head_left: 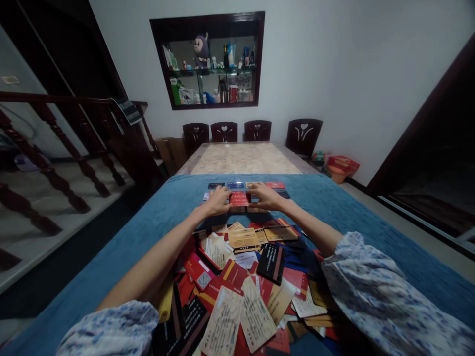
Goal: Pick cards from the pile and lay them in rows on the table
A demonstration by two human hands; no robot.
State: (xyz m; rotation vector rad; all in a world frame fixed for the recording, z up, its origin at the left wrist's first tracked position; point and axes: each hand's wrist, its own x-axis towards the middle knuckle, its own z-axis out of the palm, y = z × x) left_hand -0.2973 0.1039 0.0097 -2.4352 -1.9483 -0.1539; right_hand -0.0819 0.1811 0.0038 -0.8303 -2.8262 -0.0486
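Both my hands are at a red card (239, 199) with pale print, among cards laid out in rows on the blue cloth. My left hand (218, 200) grips the card's left edge with bent fingers. At the opposite edge, my right hand (264, 196) pinches it between thumb and fingers. Behind them are a dark card (216, 186), a blue card (235, 185) and another red card (275, 185). My hands partly cover the neighbouring cards. Nearer to me, between my forearms, spreads a loose heap of mixed cards, with a black card (270, 263) and a yellow card (246, 238) on top.
The blue cloth (141, 257) covers the near part of a long table, whose patterned top (237, 158) shows beyond. Several dark chairs (304, 136) stand around the far end. A wooden railing (70, 101) runs at left; an orange bin (340, 170) is on the right.
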